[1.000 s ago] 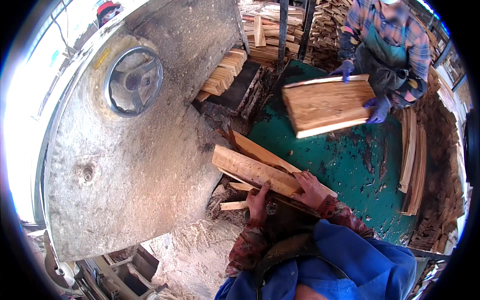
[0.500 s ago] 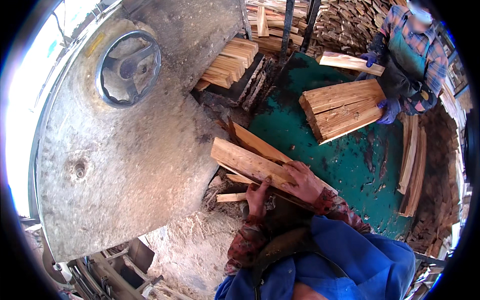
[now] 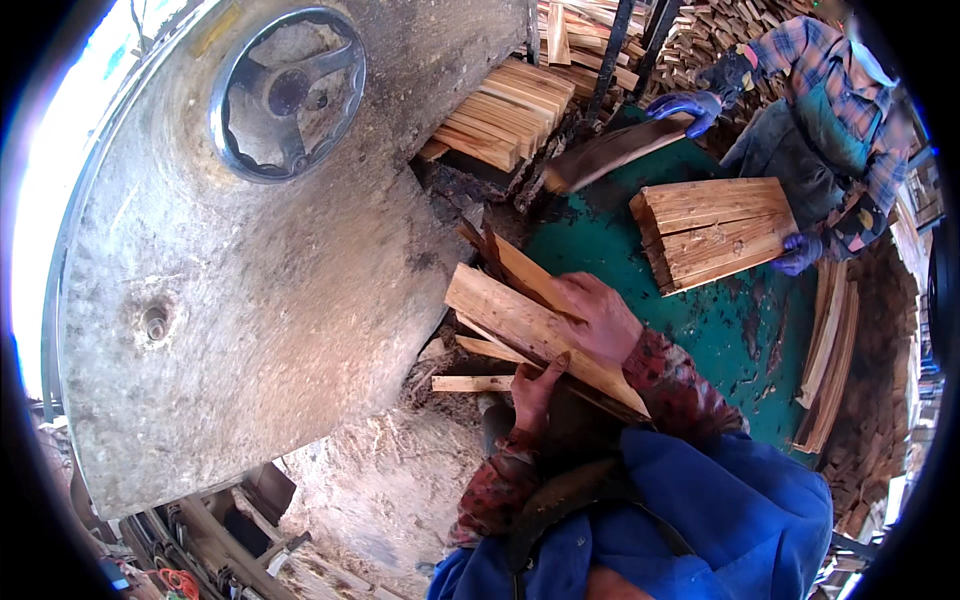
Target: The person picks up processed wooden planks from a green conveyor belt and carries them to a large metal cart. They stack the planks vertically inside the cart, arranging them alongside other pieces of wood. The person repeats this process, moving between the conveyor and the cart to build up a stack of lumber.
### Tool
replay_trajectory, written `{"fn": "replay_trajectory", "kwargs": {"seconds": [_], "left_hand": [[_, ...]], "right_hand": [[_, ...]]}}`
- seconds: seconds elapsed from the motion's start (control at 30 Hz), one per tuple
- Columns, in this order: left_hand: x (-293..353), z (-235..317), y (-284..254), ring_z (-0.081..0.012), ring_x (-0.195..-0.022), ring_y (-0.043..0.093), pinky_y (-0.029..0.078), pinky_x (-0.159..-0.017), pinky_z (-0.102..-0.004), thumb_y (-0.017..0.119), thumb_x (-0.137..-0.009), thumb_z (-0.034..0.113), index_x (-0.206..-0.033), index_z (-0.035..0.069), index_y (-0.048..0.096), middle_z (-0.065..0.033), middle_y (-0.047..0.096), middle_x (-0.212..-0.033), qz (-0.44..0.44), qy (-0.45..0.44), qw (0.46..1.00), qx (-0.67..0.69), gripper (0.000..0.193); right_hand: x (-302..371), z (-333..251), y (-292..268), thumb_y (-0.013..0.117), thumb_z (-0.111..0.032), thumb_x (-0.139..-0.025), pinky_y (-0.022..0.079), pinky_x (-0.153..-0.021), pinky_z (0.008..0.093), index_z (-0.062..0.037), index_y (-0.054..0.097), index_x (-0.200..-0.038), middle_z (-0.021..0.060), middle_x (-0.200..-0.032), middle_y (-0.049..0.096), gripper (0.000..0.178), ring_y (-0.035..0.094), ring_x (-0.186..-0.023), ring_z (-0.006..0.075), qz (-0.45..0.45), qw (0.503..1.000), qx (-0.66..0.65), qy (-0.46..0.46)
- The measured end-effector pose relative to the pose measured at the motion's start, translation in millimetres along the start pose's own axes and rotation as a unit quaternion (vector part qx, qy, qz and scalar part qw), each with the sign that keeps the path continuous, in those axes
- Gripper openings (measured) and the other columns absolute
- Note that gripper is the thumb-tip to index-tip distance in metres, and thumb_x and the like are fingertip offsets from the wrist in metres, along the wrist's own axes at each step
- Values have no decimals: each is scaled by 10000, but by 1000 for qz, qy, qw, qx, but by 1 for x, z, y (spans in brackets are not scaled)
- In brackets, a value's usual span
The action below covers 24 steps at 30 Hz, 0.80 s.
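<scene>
A pale sawn wooden plank [image 3: 520,325] slants across in front of me at the green table's near left. My left hand [image 3: 535,392] grips its near edge, thumb on top and fingers underneath. Over the plank's far side reaches my right hand [image 3: 602,318], its fingers curled down around a second, bark-edged plank [image 3: 528,272] lying behind the first; the fingertips are partly hidden. Below the first plank, more thin strips stick out to the left, among them a short wooden strip [image 3: 470,384].
A large stained metal guard [image 3: 260,330] with a handwheel [image 3: 290,92] fills the left. Stacked boards [image 3: 510,110] lie beyond it. Across the green table [image 3: 740,300], a gloved co-worker [image 3: 840,110] holds a bundle of planks [image 3: 720,230] and a blurred dark board [image 3: 620,155].
My right hand has shifted from the top of the front plank to the plank behind it. The co-worker's loose board has swung left, toward the stacked boards. The view has shifted slightly.
</scene>
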<state>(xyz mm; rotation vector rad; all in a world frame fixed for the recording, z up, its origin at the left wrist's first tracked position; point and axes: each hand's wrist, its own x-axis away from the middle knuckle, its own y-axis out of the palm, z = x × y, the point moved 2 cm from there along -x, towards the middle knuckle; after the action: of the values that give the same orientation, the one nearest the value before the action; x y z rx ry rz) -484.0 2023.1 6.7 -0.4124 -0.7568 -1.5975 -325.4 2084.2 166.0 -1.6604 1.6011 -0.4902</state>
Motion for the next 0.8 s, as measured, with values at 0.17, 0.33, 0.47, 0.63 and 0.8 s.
{"fn": "replay_trajectory", "kwargs": {"seconds": [0.17,0.33,0.47,0.63,0.8], "left_hand": [[8,12,7,-118,-837,594,484,-770,-264,860,-757,233,-1034,-16,640,-62,672,-978,-11,20,999,43,433],[10,16,9,-121,-879,600,481,-814,-265,849,-768,186,-1062,-20,633,-62,677,-1004,-25,43,995,88,418],[6,13,7,-128,-896,605,485,-841,-270,848,-766,159,-1084,-23,623,-60,676,-1021,-22,48,995,86,429],[7,13,8,-137,-931,600,481,-865,-268,833,-779,130,-1102,-34,612,-66,666,-1052,-26,66,994,82,423],[11,14,8,-148,-987,584,468,-897,-279,818,-793,134,-1149,-51,595,-84,647,-1111,-4,39,998,53,459]], "right_hand": [[-41,-6,20,734,-171,-795,515,-874,418,2,567,-1246,202,-1160,594,511,599,-1044,375,32,996,-27,-72],[-52,34,22,744,-170,-768,508,-911,414,-15,567,-1252,184,-1164,597,538,590,-1076,369,20,999,45,21],[-71,97,7,709,-143,-759,462,-986,411,-63,519,-1313,157,-1246,546,591,535,-1148,360,-34,987,155,39],[-106,157,16,616,-98,-811,335,-1096,494,-119,416,-1415,132,-1465,366,637,354,-1339,388,-148,934,318,-72],[-109,175,29,552,-150,-886,223,-1134,585,-188,307,-1494,120,-1519,310,657,293,-1388,402,-205,881,400,-149]]}}
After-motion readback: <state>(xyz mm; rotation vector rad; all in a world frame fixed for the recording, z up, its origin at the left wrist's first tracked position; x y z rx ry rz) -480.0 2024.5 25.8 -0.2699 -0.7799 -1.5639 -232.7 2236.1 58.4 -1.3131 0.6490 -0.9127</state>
